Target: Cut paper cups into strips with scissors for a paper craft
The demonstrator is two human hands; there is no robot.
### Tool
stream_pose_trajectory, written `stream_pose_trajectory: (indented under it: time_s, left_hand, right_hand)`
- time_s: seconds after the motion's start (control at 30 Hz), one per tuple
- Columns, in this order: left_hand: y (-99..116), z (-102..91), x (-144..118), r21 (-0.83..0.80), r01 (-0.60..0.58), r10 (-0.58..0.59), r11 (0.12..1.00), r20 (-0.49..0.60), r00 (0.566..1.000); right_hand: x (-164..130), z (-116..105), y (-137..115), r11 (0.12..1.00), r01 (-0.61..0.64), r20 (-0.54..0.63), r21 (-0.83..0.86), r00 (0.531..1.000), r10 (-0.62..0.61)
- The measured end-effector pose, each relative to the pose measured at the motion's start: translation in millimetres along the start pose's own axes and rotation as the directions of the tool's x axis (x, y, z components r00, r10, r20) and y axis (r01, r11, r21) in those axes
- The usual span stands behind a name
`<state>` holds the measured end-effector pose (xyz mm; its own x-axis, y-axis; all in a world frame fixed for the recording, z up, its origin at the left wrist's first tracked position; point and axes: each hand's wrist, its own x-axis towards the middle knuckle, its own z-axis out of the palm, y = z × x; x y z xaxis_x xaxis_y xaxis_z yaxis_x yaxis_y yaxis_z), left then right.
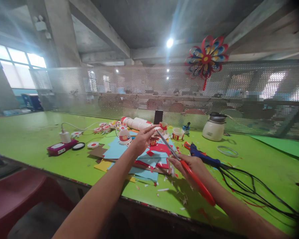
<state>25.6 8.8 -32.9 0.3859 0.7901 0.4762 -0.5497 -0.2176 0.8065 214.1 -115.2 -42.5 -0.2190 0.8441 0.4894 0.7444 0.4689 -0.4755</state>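
the right hand [193, 166] grips scissors [186, 167] with glossy red plastic handles and dull grey metal blades. at the blade tips, the left hand [142, 139] pinches a small paper piece [156, 130], white and matt. under both hands lie matt paper sheets [149, 157], blue and red, on a smooth green tabletop [35, 136] with a soft sheen. just beyond the right hand, a blue plastic glue gun [204, 157].

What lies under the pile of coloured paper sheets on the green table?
Under the paper pile only the green table shows at its edges; a brown sheet sticks out left. Anything beneath the middle is covered.
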Motion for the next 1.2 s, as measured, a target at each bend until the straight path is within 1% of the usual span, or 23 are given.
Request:
stream_pose_trajectory:
  time_s: [0.3, 0.47, 0.67, 0.83, 1.0, 1.2]
  left_hand:
    - [-1.3, -1.2, 0.9, -0.022, 0.014, -0.014, 1.000, -0.007, 1.000]
    - [-2.2, -2.8, 1.3, 0.033, 0.009, -0.009, 0.999, -0.003, 1.000]
    - [-2.0, -3.4, 1.1, 0.091, 0.005, -0.005, 0.996, 0.005, 1.000]
    - [-3.2, -6.2, 2.6, 0.054, 0.001, -0.002, 0.999, 0.003, 1.000]
    - [0.0, -8.7, 2.3, 0.001, 0.004, -0.004, 1.000, -0.020, 1.000]
    - [7.2, -8.8, -0.3, -0.023, 0.010, -0.011, 1.000, -0.023, 1.000]
  right_hand:
    - [0.0, 0.5, 2.3, 1.000, 0.001, 0.003, -0.008, 1.000, -0.001]
    - [0.9, -0.3, 4.2, 1.000, -0.007, 0.008, 0.001, 1.000, 0.007]
    - [1.1, -5.9, 0.6, 0.999, -0.031, 0.059, 0.042, 0.998, 0.028]
    - [1.6, -6.8, -1.1, 0.987, -0.097, 0.102, 0.126, 0.991, 0.084]
    - [2.9, -7.8, -2.1, 0.958, -0.150, 0.213, 0.243, 0.972, 0.098]
    - [-1.0, -12.3, -8.2, 0.854, -0.277, 0.279, 0.439, 0.946, 0.164]
